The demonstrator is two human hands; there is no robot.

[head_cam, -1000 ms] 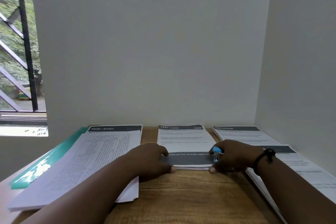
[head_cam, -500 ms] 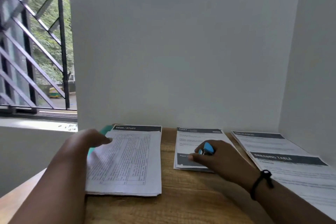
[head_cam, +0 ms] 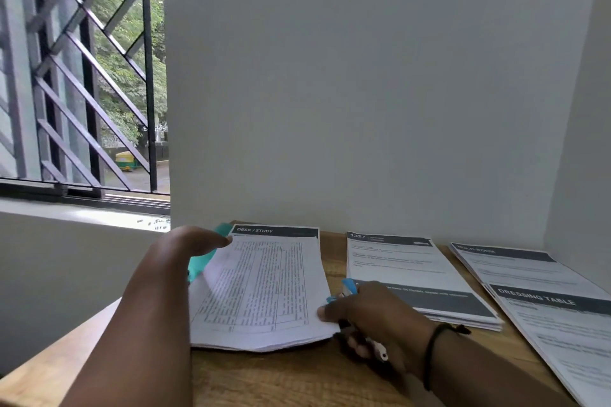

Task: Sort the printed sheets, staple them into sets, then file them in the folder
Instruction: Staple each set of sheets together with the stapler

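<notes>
"DESK / STUDY" stack (head_cam: 264, 287) lies at the desk's (head_cam: 297, 377) ten o'clock — right hand (head_cam: 373, 317) clamped on a blue stapler (head_cam: 348, 289) pins its edge; left hand (head_cam: 185, 246), fingers relaxed, reaches a teal folder (head_cam: 201, 263); "DRESSING TABLE" stack (head_cam: 562, 334) at three.

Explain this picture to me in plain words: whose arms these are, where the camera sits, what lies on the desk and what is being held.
No machine here: a person works with bare hands, and the single camera sits on their head, looking forward and down. The left hand reaches to the far left edge of the DESK / STUDY stack, above a teal folder peeking out beneath. The right hand holds a blue stapler and touches that stack's near right corner. On the wooden desk also lie a 1327 stack, a stack further right and DRESSING TABLE sheets.
</notes>
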